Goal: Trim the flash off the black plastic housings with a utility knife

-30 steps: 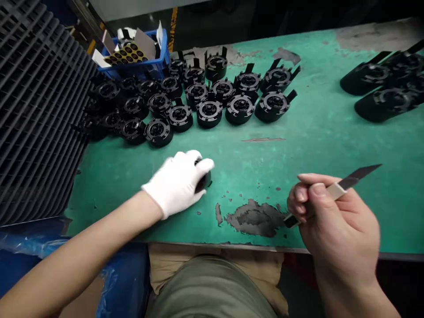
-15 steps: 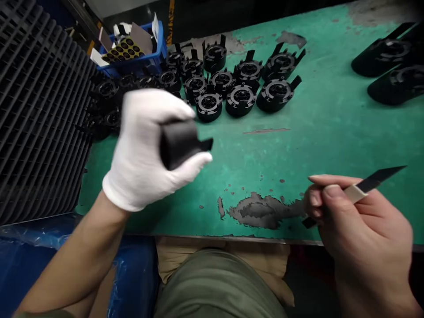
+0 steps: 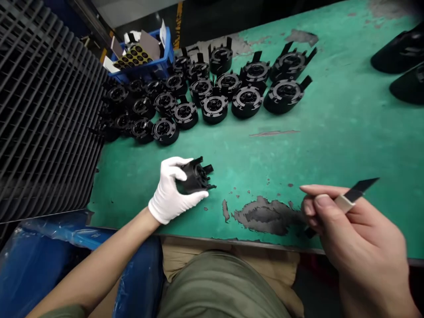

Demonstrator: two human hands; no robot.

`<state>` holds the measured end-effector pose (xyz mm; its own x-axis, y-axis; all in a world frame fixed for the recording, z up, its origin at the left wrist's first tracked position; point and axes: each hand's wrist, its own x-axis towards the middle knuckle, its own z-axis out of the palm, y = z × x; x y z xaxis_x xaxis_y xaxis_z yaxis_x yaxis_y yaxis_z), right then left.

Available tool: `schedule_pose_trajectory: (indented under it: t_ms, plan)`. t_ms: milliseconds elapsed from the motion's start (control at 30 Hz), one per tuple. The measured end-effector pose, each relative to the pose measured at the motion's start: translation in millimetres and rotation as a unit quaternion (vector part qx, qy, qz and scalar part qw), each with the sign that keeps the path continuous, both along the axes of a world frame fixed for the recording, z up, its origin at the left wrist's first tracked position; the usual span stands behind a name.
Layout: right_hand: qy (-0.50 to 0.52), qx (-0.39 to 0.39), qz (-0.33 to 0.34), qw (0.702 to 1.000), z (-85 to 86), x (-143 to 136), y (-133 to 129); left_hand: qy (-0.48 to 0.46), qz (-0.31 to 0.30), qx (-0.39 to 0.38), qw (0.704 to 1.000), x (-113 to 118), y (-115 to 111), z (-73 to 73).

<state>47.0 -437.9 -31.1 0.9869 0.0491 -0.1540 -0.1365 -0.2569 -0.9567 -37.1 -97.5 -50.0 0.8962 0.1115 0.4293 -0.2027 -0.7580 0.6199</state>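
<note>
My left hand [image 3: 170, 192], in a white glove, is closed around a black round plastic housing [image 3: 194, 176] with prongs on its end. The prongs point right, and the thumb lies along its near side. On the right, my bare right hand [image 3: 351, 229] grips a knife [image 3: 361, 191] with a dark slanted blade and a pale collar. Its blade points up and to the right, away from the housing. Most of the knife's handle is hidden by the fingers.
Several similar black housings [image 3: 215, 106] stand grouped at the back left of the worn green table [image 3: 265, 154]. Two dark cylinders [image 3: 397, 51] lie at the far right. A blue bin [image 3: 165, 62] with sticker sheets stands behind, and a dark slatted rack [image 3: 43, 110] borders the left.
My left hand has moved down and away from me with the housing, which has turned so its pronged end shows. My right hand still holds the knife, almost in place.
</note>
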Motion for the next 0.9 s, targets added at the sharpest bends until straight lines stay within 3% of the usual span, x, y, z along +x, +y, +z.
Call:
schedule_pose_trajectory:
  t_ms: [100, 267, 367, 533, 667, 900]
  plan:
    - [0.017, -0.071, 0.067, 0.995, -9.4, 1, -6, 0.011, 0.048, 0.02, 0.999, -34, 5, -13.9]
    - [-0.07, -0.188, 0.246, 0.948, -14.9, 13, 1, 0.133, 0.104, 0.099, 0.981, -63, 13, -11.7]
    - [-0.151, -0.185, 0.31, 0.92, -11.4, 17, 17, 0.185, 0.118, 0.096, 0.971, -61, 4, -8.8]
    - [-0.258, -0.194, 0.38, 0.867, -13.2, 19, 34, 0.232, 0.141, 0.041, 0.962, -39, -30, -2.5]
    - [-0.3, -0.224, 0.398, 0.838, -15.3, 23, 29, 0.283, 0.104, 0.051, 0.952, -23, -41, 5.5]
    - [-0.31, -0.243, 0.389, 0.833, -13.6, 17, 21, 0.331, -0.062, 0.028, 0.941, -15, -8, 22.1]
